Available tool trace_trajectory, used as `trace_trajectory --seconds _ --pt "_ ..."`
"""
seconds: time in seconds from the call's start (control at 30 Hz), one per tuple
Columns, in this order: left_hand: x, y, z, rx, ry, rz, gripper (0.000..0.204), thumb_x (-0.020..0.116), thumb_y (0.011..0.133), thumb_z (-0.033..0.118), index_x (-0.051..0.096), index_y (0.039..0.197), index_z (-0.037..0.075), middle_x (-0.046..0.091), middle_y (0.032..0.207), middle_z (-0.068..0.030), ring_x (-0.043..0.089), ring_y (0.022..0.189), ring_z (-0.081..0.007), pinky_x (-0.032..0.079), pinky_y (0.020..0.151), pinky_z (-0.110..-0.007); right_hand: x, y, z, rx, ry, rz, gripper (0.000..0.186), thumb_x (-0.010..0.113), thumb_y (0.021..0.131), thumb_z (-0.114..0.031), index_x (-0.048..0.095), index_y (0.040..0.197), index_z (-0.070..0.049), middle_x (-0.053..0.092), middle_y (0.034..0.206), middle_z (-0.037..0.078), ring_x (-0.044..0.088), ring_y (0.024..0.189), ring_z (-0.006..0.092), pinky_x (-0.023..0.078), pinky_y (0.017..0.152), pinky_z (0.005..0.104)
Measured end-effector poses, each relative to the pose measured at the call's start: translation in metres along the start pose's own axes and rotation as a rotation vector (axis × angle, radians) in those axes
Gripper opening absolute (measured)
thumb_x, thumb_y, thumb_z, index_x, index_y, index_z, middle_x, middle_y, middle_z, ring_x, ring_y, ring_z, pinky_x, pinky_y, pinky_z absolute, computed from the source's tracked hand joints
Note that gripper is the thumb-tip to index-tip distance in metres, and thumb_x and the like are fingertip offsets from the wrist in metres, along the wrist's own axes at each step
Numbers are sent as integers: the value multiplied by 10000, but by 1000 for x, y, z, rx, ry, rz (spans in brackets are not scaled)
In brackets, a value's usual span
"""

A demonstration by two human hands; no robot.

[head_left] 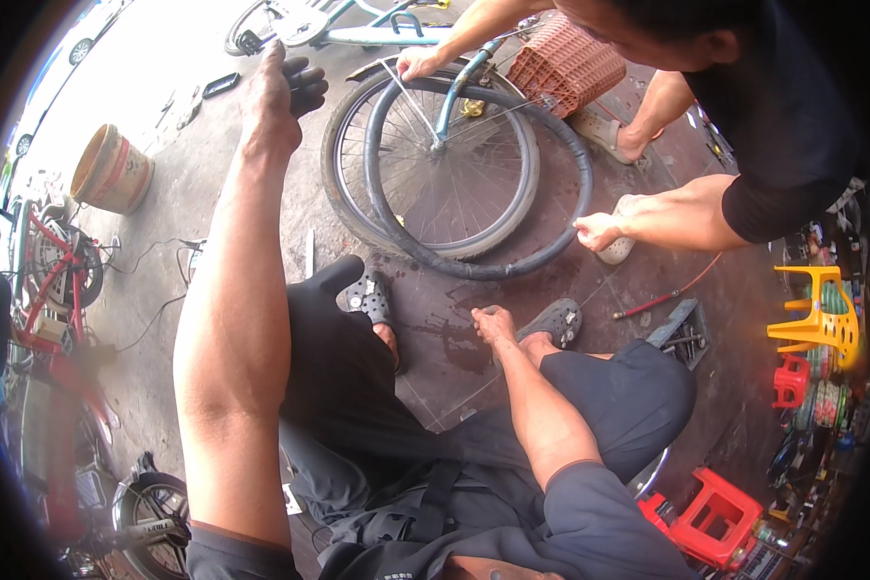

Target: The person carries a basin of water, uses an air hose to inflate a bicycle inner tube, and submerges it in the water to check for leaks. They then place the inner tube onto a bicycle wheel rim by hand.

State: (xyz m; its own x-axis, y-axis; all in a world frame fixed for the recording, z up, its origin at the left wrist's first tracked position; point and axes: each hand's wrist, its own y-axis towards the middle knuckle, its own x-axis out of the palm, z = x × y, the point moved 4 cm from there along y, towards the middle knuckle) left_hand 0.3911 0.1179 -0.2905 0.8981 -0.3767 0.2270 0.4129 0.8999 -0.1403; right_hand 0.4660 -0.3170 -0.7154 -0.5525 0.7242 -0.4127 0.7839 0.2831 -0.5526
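Observation:
My left arm stretches far forward. My left hand (276, 101) is raised and open, its darkened fingers stretched out and apart from the bicycle wheel (529, 208) to its right. My right hand (494, 326) hangs low between my knees with its fingers curled closed; whether something small is in them is hidden. A black inner tube (474, 272) forms a large loop in front of the spoked wheel. A co-worker's hand (599, 231) touches the tube's right side. The co-worker's other hand (419, 64) is at the upper rim, near the tube's top.
A light blue bicycle frame (372, 36) lies at the back, with a brown basket (565, 66) beside it. A worn bucket (113, 169) stands at left. Yellow (822, 314) and red stools (713, 522) are at right. A red hose (648, 306) crosses the floor near a tool tray (684, 335).

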Motion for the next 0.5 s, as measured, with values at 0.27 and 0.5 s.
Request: trace_trajectory --seconds 0.27,0.5 --pt "-2 0 1 19 34 -8 540 431 987 450 591 1096 -54 686 875 -174 670 703 -238 547 642 -346 3 -13 -13 -36 -48 -35 194 745 819 -231 626 792 -79 624 636 9 554 490 93 426 422 240" --pt "-1 0 1 26 28 -13 535 434 989 436 590 1100 -64 689 862 -179 674 700 -242 551 651 -345 1 -24 -22 -49 -191 -32 224 728 821 -272 632 779 -74 633 665 6 573 568 96 441 513 260"
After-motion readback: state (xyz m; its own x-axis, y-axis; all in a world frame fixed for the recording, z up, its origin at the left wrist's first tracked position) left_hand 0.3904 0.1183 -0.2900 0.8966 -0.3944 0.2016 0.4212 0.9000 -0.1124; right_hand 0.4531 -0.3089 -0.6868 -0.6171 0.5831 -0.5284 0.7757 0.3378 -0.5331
